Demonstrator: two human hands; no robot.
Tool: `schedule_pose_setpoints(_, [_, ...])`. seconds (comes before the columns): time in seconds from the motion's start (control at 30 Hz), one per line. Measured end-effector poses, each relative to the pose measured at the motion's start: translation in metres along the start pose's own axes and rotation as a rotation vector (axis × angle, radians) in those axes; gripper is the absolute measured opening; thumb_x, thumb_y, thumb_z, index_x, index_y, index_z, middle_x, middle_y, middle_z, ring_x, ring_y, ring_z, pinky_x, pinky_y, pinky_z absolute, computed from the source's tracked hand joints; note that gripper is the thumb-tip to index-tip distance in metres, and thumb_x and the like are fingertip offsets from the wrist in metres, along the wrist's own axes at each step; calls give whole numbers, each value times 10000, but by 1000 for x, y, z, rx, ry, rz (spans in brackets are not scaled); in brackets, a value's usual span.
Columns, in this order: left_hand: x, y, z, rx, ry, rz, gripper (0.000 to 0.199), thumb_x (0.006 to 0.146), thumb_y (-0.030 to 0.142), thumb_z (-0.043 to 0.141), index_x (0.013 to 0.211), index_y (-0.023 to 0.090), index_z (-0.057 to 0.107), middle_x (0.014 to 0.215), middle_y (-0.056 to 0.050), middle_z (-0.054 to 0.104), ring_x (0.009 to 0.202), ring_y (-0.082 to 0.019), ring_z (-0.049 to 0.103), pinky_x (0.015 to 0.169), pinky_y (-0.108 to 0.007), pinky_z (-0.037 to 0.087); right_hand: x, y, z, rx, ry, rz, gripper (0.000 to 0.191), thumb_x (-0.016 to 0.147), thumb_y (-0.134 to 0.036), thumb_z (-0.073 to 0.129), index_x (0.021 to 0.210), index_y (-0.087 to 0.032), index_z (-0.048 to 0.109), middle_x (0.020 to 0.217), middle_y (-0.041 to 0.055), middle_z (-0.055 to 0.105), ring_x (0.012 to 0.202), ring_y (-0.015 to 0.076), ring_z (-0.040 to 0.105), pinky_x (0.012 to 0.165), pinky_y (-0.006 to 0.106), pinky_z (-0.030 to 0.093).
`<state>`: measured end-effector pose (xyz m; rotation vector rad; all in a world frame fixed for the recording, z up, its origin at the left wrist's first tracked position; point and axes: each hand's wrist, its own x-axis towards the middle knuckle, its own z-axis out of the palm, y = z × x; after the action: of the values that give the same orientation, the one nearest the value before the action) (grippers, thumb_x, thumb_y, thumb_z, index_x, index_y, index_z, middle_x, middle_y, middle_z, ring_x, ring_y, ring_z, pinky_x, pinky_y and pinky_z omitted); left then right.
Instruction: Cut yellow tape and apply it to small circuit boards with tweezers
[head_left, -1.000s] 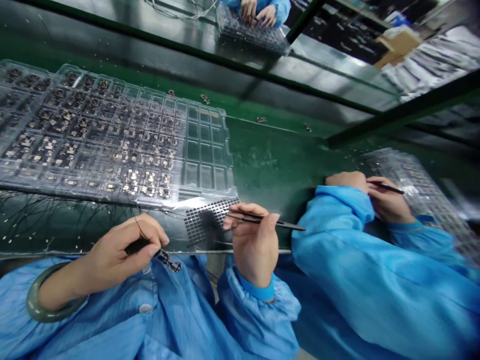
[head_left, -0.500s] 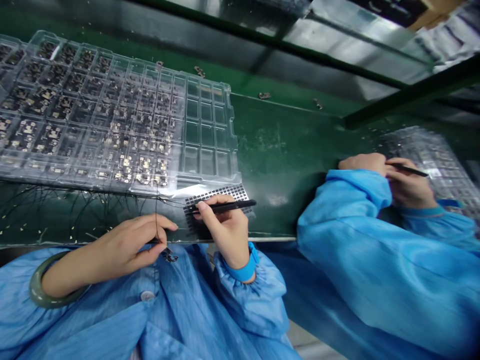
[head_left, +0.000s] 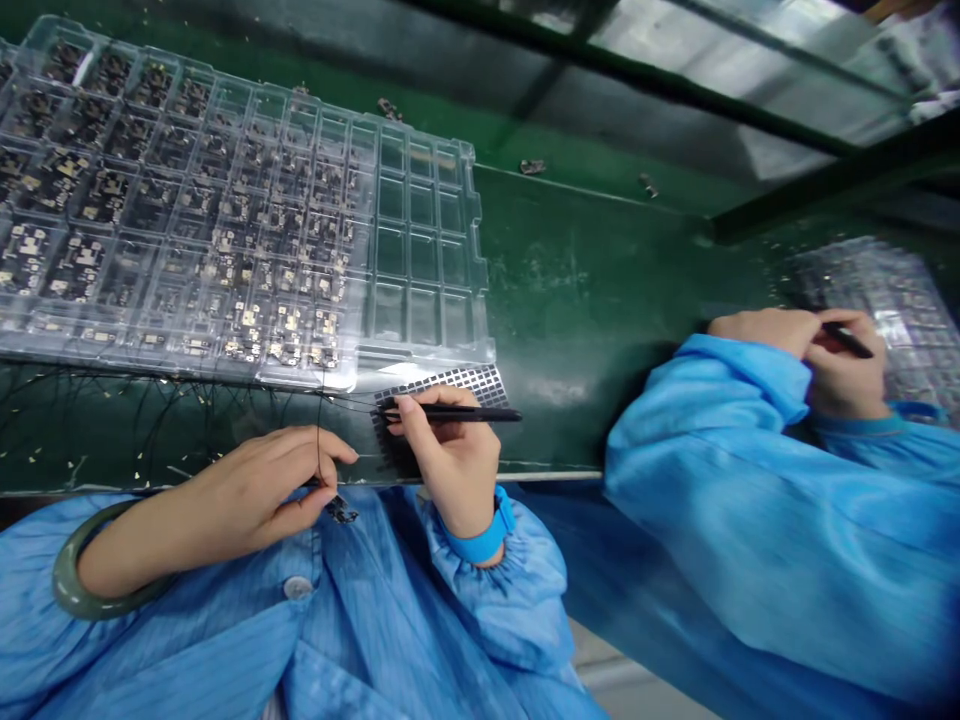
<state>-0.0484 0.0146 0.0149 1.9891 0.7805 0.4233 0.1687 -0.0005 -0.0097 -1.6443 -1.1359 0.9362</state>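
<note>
My left hand [head_left: 270, 485] is closed at the table's front edge, thumb and fingertips pinching a small dark circuit board [head_left: 342, 511] that pokes out below them. A thin black wire [head_left: 319, 430] rises past the fingers. In my right hand [head_left: 457, 465] lies a pair of black tweezers [head_left: 484, 413], gripped like a pen, its tips pointing left. The tips are over the left part of a sheet of small black squares [head_left: 487, 380]; whether they touch it I cannot tell. The hand covers much of that sheet.
Clear plastic trays [head_left: 469, 300] with several small circuit boards span the back left. Black wires [head_left: 150, 390] hang along their front edge. Loose small parts [head_left: 532, 166] lie farther back on the green table [head_left: 555, 300]. At right, a co-worker's hands [head_left: 847, 370] hold a dark tool by another tray [head_left: 877, 270].
The view has shifted slightly, so trays and the co-worker appear a little displaced. My right hand's tweezers lie slightly flatter. My left hand keeps its pinch on the circuit board.
</note>
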Motion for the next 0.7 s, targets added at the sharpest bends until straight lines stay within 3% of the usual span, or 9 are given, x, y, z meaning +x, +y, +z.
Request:
schedule_pose_setpoints(0.17, [0, -1, 1, -6, -18, -2, 91, 923, 160, 494, 916, 214, 568, 1159, -70, 683, 1047, -182, 658, 898, -307, 524, 3, -5, -2, -10, -15, 14, 165, 848, -360, 710, 820, -214, 638, 697, -3, 691, 594, 174, 716, 583, 283, 592])
schedule_pose_setpoints(0.37, [0, -1, 1, -28, -17, -7, 104, 926, 161, 489, 921, 212, 579, 1149, -81, 684, 1044, -187, 652, 905, -319, 523, 8, -12, -2, 175, -40, 114, 203, 803, -359, 751, 792, -209, 615, 671, -5, 710, 589, 186, 736, 582, 288, 614])
schedule_pose_setpoints(0.7, [1, 0, 0, -26, -3, 10, 93, 919, 157, 495, 908, 210, 571, 1126, -75, 692, 1019, -187, 665, 876, -307, 526, 8, -10, 2, 88, -9, 84, 187, 809, -355, 748, 798, -219, 620, 653, -20, 686, 588, 185, 740, 559, 270, 604])
